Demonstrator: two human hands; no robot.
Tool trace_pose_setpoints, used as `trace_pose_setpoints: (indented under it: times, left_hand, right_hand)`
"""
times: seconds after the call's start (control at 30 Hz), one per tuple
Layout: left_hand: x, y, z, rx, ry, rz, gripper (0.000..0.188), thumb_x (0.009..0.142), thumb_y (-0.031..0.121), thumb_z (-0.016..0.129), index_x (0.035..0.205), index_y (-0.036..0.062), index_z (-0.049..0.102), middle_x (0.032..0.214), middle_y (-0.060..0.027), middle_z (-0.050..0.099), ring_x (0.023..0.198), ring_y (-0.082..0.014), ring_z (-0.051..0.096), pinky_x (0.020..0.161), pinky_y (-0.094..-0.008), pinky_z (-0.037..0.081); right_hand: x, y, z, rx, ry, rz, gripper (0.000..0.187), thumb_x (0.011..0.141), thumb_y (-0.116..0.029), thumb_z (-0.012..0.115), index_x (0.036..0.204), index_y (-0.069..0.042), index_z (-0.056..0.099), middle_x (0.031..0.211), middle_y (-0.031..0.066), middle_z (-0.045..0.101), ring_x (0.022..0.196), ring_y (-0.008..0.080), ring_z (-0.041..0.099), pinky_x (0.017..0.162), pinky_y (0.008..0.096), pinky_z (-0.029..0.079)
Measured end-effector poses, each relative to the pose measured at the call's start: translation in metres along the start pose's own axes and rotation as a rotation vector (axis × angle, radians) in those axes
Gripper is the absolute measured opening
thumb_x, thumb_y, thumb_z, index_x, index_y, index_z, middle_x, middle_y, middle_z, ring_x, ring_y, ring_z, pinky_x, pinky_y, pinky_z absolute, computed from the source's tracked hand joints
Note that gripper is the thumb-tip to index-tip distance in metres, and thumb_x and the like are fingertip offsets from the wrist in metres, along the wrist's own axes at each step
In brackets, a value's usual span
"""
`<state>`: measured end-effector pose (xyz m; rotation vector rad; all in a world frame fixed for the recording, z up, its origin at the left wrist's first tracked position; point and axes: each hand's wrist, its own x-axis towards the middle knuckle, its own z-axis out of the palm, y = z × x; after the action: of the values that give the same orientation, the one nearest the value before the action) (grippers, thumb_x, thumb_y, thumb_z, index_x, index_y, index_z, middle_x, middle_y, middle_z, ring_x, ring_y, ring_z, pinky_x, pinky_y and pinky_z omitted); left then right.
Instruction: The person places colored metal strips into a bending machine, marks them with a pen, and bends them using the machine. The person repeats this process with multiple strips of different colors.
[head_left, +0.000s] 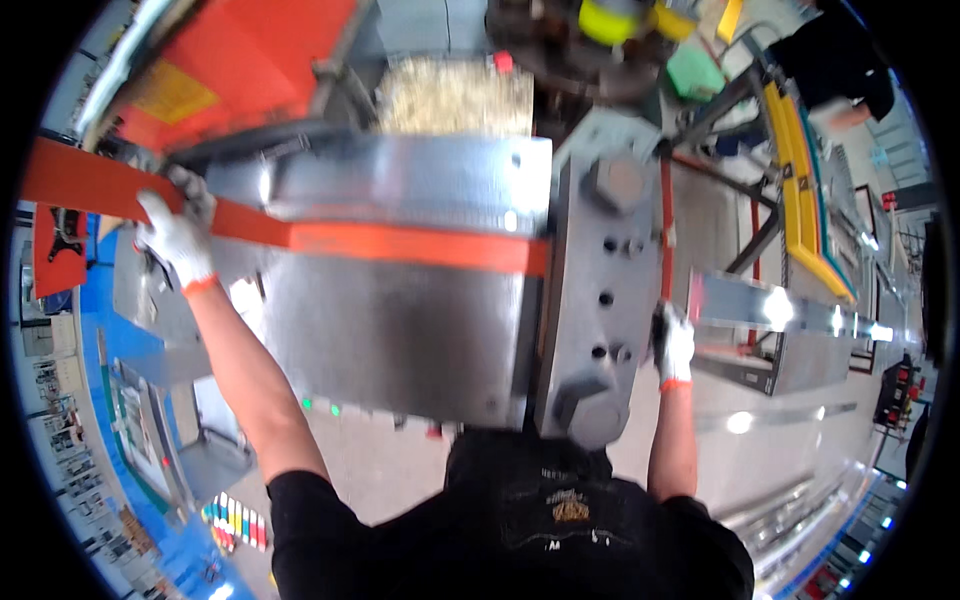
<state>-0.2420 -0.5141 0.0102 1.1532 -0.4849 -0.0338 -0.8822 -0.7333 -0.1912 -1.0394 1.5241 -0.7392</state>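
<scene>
A long orange strip (330, 238) lies across a big shiny metal machine body (390, 320). My left hand (176, 236), in a white glove with an orange cuff, grips the strip at the left end of the machine. A thick grey steel block (600, 300) with bolts and round holes stands at the machine's right end. My right hand (674, 345), gloved the same way, is pressed against the block's right edge beside a thin red bar (666, 235); whether it holds anything is hidden.
An orange-red machine housing (240, 60) rises at the back left. A shiny metal channel (790, 312) and yellow rails (795, 170) run off to the right. Another person in dark clothes (840, 60) stands at the far right. Blue floor (110, 330) lies left.
</scene>
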Motion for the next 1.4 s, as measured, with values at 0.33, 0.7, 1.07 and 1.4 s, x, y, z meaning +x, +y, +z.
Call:
trace_pose_setpoints:
  times: [0.33, 0.7, 1.07, 1.4]
  left_hand:
    - [0.015, -0.006, -0.006, -0.133, -0.085, 0.073, 0.043, 0.099, 0.036, 0.063, 0.120, -0.0016, 0.059, 0.084, -0.0063, 0.061, 0.065, -0.0138, 0.056, 0.056, -0.0266, 0.044]
    - [0.021, -0.024, -0.018, -0.139, -0.027, 0.051, 0.035, 0.100, 0.031, 0.061, 0.122, 0.0036, 0.061, 0.084, -0.0047, 0.064, 0.065, -0.0143, 0.058, 0.055, -0.0271, 0.044]
    - [0.022, -0.027, -0.010, -0.137, -0.067, 0.044, 0.044, 0.100, 0.038, 0.059, 0.125, 0.0018, 0.057, 0.081, -0.0027, 0.060, 0.060, -0.0091, 0.049, 0.052, -0.0227, 0.036]
    - [0.021, -0.017, -0.018, -0.162, -0.045, -0.049, 0.051, 0.098, 0.038, 0.063, 0.133, 0.0032, 0.054, 0.085, -0.0047, 0.059, 0.062, -0.0124, 0.043, 0.056, -0.0266, 0.034]
  right_hand:
    - [0.031, 0.028, 0.012, 0.180, 0.020, 0.085, 0.023, 0.099, -0.026, 0.059, 0.109, -0.005, 0.061, 0.074, 0.0064, 0.065, 0.051, 0.0142, 0.059, 0.041, 0.0269, 0.044]
    - [0.052, 0.034, 0.023, 0.443, -0.251, 0.310, 0.052, 0.099, -0.055, 0.048, 0.109, -0.006, 0.063, 0.081, 0.0050, 0.065, 0.057, 0.0142, 0.055, 0.049, 0.0272, 0.041]
    - [0.025, -0.006, 0.034, 0.225, -0.181, 0.196, 0.049, 0.101, -0.047, 0.052, 0.099, -0.001, 0.068, 0.077, 0.0050, 0.066, 0.057, 0.0136, 0.057, 0.047, 0.0280, 0.044]
    - [0.039, -0.013, 0.039, 0.276, -0.308, 0.183, 0.067, 0.097, -0.064, 0.046, 0.113, -0.002, 0.066, 0.086, 0.0041, 0.068, 0.056, 0.0091, 0.053, 0.049, 0.0246, 0.038]
